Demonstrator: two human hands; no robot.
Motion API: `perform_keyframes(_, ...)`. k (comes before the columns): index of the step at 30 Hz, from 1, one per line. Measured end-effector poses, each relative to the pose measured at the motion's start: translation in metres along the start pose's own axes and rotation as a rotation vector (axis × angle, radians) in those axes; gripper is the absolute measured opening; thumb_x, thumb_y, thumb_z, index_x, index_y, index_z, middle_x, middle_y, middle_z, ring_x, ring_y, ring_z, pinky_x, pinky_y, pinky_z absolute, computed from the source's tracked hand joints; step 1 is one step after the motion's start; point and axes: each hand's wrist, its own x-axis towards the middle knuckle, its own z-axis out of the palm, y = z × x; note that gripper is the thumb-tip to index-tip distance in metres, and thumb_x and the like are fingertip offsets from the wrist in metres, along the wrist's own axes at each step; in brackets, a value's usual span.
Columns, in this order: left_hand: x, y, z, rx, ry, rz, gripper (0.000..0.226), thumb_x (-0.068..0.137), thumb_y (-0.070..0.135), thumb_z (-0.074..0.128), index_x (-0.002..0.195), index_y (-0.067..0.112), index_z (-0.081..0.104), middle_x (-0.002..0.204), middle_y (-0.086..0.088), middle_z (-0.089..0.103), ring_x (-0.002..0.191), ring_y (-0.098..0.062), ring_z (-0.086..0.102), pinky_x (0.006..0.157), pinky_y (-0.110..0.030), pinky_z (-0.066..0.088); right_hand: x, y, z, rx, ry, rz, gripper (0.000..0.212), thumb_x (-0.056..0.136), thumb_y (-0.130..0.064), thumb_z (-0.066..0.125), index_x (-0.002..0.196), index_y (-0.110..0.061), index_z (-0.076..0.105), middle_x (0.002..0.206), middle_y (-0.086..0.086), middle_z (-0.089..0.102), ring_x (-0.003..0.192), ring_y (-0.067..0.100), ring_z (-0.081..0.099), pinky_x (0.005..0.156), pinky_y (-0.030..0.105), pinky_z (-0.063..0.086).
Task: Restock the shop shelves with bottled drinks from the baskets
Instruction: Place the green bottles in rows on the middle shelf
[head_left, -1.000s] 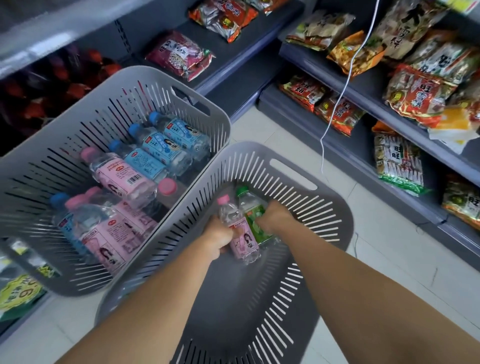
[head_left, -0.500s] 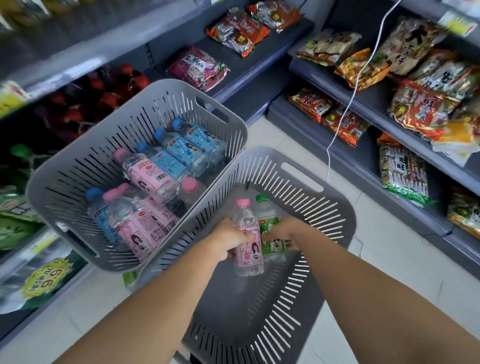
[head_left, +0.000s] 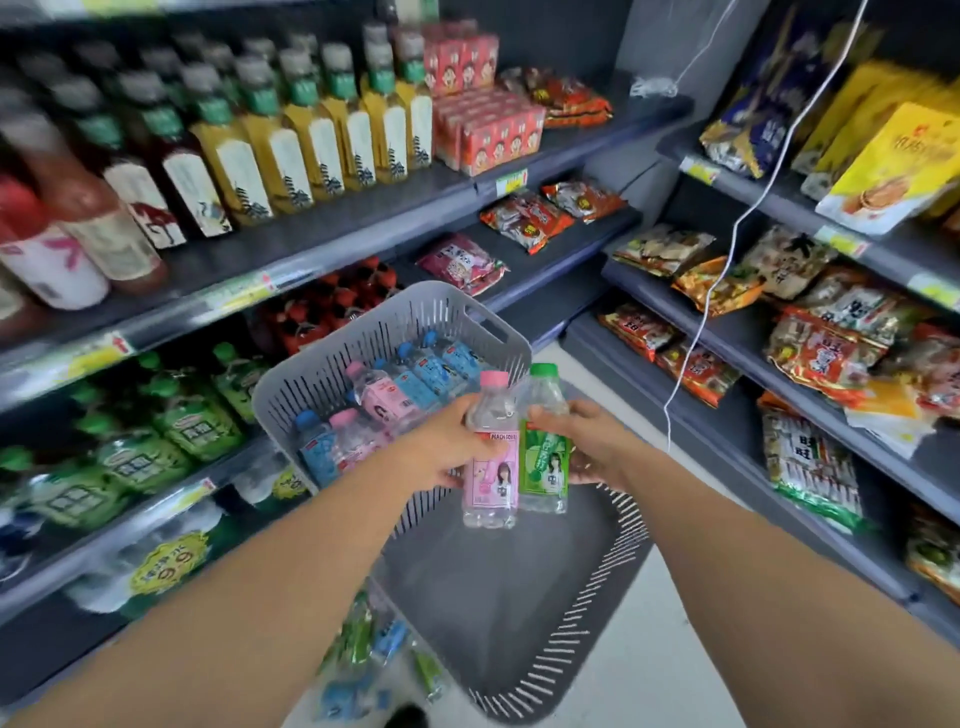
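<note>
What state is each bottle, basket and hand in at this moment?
pink-capped bottle: capped, upright, held above the dark grey basket.
green-capped bottle: capped, upright, right beside it.
left hand: grips the pink-capped bottle.
right hand: grips the green-capped bottle.
light grey basket: holds pink and blue bottles lying down.
dark grey basket: no bottle shows in its visible part.

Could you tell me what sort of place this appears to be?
Most likely a small shop aisle: tiered shelves with price tags carry rows of bottled drinks and snack packets, and a grey basket holds more small bottles.
</note>
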Motion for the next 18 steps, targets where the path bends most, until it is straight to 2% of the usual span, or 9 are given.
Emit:
perform_keyframes(3, -0.041, 0.015, -0.017, 0.081, 0.078, 0.059, 0.022, 0.095, 0.032, 0.055, 0.115, 0.035, 0.049, 0.1, 0.008, 0.066, 0.094, -0.017, 0.061, 0.071, -0.034, 0.048, -0.02, -0.025, 0.019, -0.02, -0.051, -0.1, 0.059, 0.065, -0.044, 0.082, 0.112, -0.022, 0.054, 0.094, -0.001, 0.074, 0.079, 0.017, 0.073, 0.062, 0.034, 0.057)
perform_keyframes(4, -0.054, 0.017, -0.02, 0.083, 0.114, 0.072, 0.02, 0.097, 0.038, 0.048, 0.116, 0.032, 0.051, 0.105, 0.001, 0.068, 0.098, -0.022, 0.062, 0.074, -0.035, 0.049, -0.027, -0.032, 0.028, -0.03, -0.048, -0.133, 0.058, 0.064, -0.043, 0.082, 0.111, -0.022, 0.055, 0.097, 0.0, 0.073, 0.081, 0.017, 0.072, 0.065, 0.035, 0.057)
perform_keyframes(6, -0.077, 0.019, -0.03, 0.091, 0.215, 0.071, 0.037, 0.1, 0.046, 0.036, 0.123, 0.023, 0.053, 0.119, -0.016, 0.064, 0.107, -0.034, 0.06, 0.091, -0.044, 0.048, -0.039, -0.045, 0.047, -0.038, -0.061, -0.196, 0.056, 0.064, -0.044, 0.08, 0.109, -0.024, 0.055, 0.107, 0.002, 0.069, 0.09, 0.019, 0.069, 0.072, 0.036, 0.056)
perform_keyframes(7, -0.089, 0.019, -0.035, 0.085, 0.279, 0.063, 0.041, 0.099, 0.049, 0.034, 0.123, 0.021, 0.053, 0.118, -0.017, 0.064, 0.105, -0.035, 0.061, 0.093, -0.046, 0.048, -0.046, -0.052, 0.058, -0.048, -0.088, -0.224, 0.055, 0.064, -0.044, 0.079, 0.11, -0.027, 0.055, 0.112, 0.003, 0.067, 0.094, 0.019, 0.067, 0.074, 0.035, 0.054)
perform_keyframes(11, -0.14, 0.01, -0.063, -0.025, 0.449, 0.055, 0.038, 0.096, 0.051, 0.043, 0.122, 0.024, 0.051, 0.097, -0.007, 0.067, 0.084, -0.025, 0.064, 0.088, -0.05, 0.052, -0.072, -0.082, 0.095, -0.143, -0.227, -0.334, 0.08, 0.068, -0.04, 0.082, 0.136, -0.026, 0.042, 0.131, -0.002, 0.054, 0.111, 0.022, 0.058, 0.075, 0.038, 0.052)
perform_keyframes(12, -0.153, 0.007, -0.072, -0.02, 0.484, 0.072, 0.037, 0.095, 0.049, 0.047, 0.122, 0.024, 0.049, 0.091, -0.004, 0.066, 0.079, -0.022, 0.062, 0.088, -0.05, 0.051, -0.076, -0.088, 0.105, -0.154, -0.252, -0.362, 0.079, 0.069, -0.036, 0.083, 0.136, -0.023, 0.043, 0.131, -0.002, 0.054, 0.109, 0.023, 0.059, 0.077, 0.041, 0.054)
perform_keyframes(14, -0.176, -0.002, -0.09, -0.015, 0.563, 0.106, 0.039, 0.093, 0.045, 0.053, 0.124, 0.022, 0.047, 0.098, -0.006, 0.066, 0.087, -0.022, 0.063, 0.086, -0.046, 0.054, -0.086, -0.099, 0.129, -0.174, -0.303, -0.412, 0.068, 0.069, -0.031, 0.085, 0.126, -0.019, 0.051, 0.124, 0.0, 0.058, 0.103, 0.021, 0.063, 0.077, 0.045, 0.057)
perform_keyframes(16, -0.199, -0.015, -0.107, -0.017, 0.657, 0.127, 0.043, 0.093, 0.043, 0.054, 0.127, 0.017, 0.048, 0.109, -0.009, 0.065, 0.096, -0.023, 0.062, 0.076, -0.037, 0.054, -0.097, -0.108, 0.158, -0.213, -0.332, -0.464, 0.062, 0.068, -0.031, 0.085, 0.119, -0.018, 0.054, 0.116, -0.001, 0.059, 0.097, 0.018, 0.064, 0.07, 0.04, 0.058)
perform_keyframes(18, -0.222, -0.03, -0.124, -0.007, 0.757, 0.147, 0.046, 0.091, 0.044, 0.057, 0.126, 0.014, 0.05, 0.107, -0.006, 0.063, 0.091, -0.019, 0.061, 0.068, -0.032, 0.051, -0.108, -0.116, 0.189, -0.239, -0.346, -0.518, 0.058, 0.066, -0.032, 0.087, 0.114, -0.017, 0.057, 0.11, -0.003, 0.062, 0.094, 0.015, 0.064, 0.066, 0.035, 0.057)
